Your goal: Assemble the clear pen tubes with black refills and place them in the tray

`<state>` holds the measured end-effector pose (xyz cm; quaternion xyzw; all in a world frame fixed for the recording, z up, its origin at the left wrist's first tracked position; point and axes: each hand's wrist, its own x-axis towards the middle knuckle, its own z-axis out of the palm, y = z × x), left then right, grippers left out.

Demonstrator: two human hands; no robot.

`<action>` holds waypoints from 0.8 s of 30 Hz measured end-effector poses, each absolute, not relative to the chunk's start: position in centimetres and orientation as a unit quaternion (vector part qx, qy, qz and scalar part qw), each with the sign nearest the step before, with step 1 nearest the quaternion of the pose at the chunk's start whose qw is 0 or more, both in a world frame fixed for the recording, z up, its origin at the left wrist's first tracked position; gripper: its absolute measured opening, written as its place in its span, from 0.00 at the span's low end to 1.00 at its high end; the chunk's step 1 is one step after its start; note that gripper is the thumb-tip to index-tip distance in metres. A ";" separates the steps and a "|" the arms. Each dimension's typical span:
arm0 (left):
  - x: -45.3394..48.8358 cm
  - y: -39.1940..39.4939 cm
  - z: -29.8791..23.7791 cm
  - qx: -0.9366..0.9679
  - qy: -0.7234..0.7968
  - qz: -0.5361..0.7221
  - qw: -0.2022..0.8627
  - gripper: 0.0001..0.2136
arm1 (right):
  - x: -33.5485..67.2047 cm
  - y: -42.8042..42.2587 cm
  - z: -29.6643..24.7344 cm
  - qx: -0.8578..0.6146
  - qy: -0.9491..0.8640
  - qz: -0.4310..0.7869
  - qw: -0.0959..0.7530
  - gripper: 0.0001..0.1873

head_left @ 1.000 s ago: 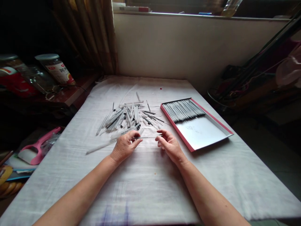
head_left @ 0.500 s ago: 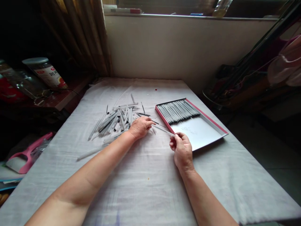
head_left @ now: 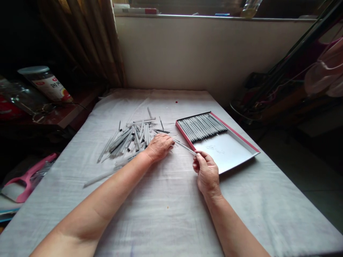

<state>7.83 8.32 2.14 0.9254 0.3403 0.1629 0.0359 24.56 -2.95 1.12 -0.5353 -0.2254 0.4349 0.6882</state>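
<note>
My right hand [head_left: 207, 171] pinches the near end of a slim clear pen barrel [head_left: 189, 149], held slanted above the cloth. At its far end, the bent fingers of my left hand [head_left: 160, 146] close on a thin dark pen refill [head_left: 177, 142], which lines up with the barrel and seems partly inside it. My left fingertips are partly hidden. Beside and behind that hand lies a loose pile of clear pen barrels [head_left: 124, 141] with dark refills among them. Right of both hands, a shallow pink-edged tray [head_left: 227, 157] holds a row of black-ended pens [head_left: 202, 126].
A pale cloth covers the table [head_left: 150, 221]. One long clear tube [head_left: 99, 178] lies left of my forearm. A lidded jar [head_left: 49, 84] stands on a side shelf, with a pink-handled item [head_left: 28, 178] below it. The wall [head_left: 187, 53] closes off the far side.
The dark refill, earlier apart from the pale barrel near my left fingers, now lies in line with it. My hands have barely moved; the view has shifted slightly.
</note>
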 end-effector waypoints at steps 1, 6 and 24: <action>7.1 7.9 2.1 0.910 0.364 0.191 0.058 0.06 | 24.6 -3.0 1.1 -0.536 -0.232 0.434 0.686 0.17; 1.4 3.8 2.0 0.830 0.413 0.322 0.192 0.10 | 24.2 -3.7 0.7 -0.552 -0.314 0.431 0.641 0.14; -5.4 -2.9 0.6 0.746 0.488 0.414 0.185 0.09 | 17.7 -2.7 2.5 -0.543 -0.483 0.466 0.505 0.11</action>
